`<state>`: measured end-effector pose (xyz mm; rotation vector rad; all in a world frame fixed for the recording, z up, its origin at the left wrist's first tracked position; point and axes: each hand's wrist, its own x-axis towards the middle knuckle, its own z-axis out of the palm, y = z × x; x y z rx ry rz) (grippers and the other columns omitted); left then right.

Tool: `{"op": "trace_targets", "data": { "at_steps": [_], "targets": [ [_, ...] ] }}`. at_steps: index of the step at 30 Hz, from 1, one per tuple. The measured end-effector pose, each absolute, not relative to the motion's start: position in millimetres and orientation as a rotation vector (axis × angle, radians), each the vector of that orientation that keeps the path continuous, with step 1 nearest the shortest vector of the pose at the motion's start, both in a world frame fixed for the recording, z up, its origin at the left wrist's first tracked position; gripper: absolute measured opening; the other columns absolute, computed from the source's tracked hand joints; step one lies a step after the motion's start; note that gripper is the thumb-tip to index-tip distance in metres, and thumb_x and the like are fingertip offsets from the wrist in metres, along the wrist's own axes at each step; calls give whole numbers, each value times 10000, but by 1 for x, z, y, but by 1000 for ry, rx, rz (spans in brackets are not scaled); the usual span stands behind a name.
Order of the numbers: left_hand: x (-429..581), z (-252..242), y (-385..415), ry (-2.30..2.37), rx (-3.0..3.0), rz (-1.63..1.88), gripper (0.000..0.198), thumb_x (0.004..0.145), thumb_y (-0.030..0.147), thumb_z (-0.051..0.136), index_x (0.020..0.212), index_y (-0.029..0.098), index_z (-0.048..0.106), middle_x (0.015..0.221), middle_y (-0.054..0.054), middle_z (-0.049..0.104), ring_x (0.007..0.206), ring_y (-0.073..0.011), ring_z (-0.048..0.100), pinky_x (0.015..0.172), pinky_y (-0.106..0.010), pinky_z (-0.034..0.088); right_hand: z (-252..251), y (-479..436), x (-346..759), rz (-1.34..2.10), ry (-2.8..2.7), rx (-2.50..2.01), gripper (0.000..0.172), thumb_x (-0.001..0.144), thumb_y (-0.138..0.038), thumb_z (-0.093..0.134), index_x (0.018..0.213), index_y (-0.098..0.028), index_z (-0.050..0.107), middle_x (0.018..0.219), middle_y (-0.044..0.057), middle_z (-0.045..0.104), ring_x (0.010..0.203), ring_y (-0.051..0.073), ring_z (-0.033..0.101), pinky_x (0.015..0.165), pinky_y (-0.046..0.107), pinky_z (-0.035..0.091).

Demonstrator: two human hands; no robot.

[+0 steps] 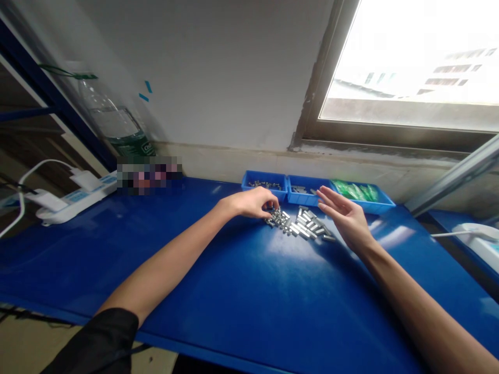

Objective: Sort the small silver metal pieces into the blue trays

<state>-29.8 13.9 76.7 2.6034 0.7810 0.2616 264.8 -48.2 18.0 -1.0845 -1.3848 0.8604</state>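
My left hand (255, 202) is at the left edge of a pile of small metal screws (277, 217). Its fingers curve down with a gap between thumb and forefinger, and nothing shows held in it. Short silvery metal cylinders (309, 224) lie loose beside the screws, on the blue table (249, 291). To their right, my right hand (345, 215) is raised with fingers stretched out and nothing in it. Behind the hands stand blue bins: one with small screws (265, 185), one with a few metal cylinders (299, 189), and one with green packets (356, 191).
A white power strip (78, 200) with plugs and cables lies at the left. Near it stands a large clear bottle (113, 122), next to a blurred patch. A slanted metal post (456, 174) rises at the right, in front of a white device (481, 241). Wall and window bound the back.
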Motion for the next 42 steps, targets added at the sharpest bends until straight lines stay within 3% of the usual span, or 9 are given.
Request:
{"op": "trace_targets", "data": {
  "at_steps": [3,5,8,11,25,32,42],
  "targets": [
    [-28,73,14,814,2578,249,264,802,126,778,1066,114,775,974,-88,762,812,-156,699,689,-207,500,24,-52,268,642,-1542,-1237,428,841,-480,778,1163,-199,769,1182,119,790,1086,309,754,984,460,603],
    [-27,71,15,845,2561,245,239,808,116,766,1047,111,772,952,-84,763,800,-152,700,668,-198,494,28,-54,271,435,-1703,-1344,334,863,-489,730,1014,-199,797,1021,109,806,911,277,756,846,418,615],
    [-27,70,15,862,2533,252,231,805,105,756,1035,114,769,929,-79,768,802,-156,707,660,-195,493,28,-55,275,318,-1895,-1432,312,866,-487,695,966,-211,802,907,85,791,750,232,707,698,365,574],
    [-28,70,16,853,2498,271,232,802,95,740,1030,125,770,913,-72,775,792,-154,714,667,-197,499,24,-54,277,358,-1969,-1462,312,862,-498,683,942,-223,806,874,74,792,663,207,670,653,345,557],
    [-28,68,18,845,2410,354,195,800,74,720,978,124,780,905,-73,791,798,-150,728,711,-196,524,16,-51,282,356,-1940,-1504,302,900,-464,635,948,-223,810,895,64,805,712,228,704,686,349,552],
    [-29,65,20,819,2391,370,227,795,48,695,984,131,790,897,-68,788,781,-147,723,702,-195,518,14,-49,287,340,-1919,-1509,369,874,-546,679,958,-214,817,823,61,787,672,221,694,655,345,558],
    [-31,82,21,702,2144,514,225,835,257,780,1011,118,785,958,-107,792,850,-176,746,740,-229,564,28,-55,290,444,-2011,-1480,355,862,-521,697,965,-198,804,777,55,760,656,192,672,649,317,555]
  ]
}}
